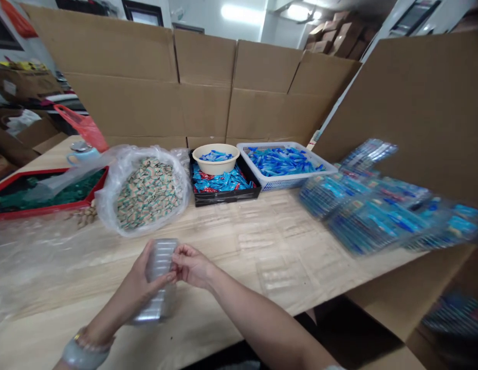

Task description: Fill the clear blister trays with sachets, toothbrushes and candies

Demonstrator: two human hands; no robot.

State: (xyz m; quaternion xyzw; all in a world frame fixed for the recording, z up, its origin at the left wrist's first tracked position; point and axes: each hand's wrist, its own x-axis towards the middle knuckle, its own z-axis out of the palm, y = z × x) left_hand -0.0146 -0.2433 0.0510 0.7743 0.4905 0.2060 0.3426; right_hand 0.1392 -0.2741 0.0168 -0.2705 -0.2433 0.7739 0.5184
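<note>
A stack of clear plastic trays (162,262) stands near the front edge of the table, left of the middle. My left hand (144,282) is wrapped round its left side, the thumb across the front. At the stack's right edge, the fingers of my right hand (190,266) are pinched together on the trays' rim. Several single clear trays (281,275) lie flat on the table to the right of my hands. Behind the stack sits a clear bag (104,205) full of small green and beige packets (150,192).
A red tray (50,208) of green items lies far left. Behind are a black box (227,197) of blue packets, a cream bowl (216,167) and a white basket (285,181) of blue pieces. Filled clear packs (378,221) pile up at right. Cardboard (204,108) walls the back.
</note>
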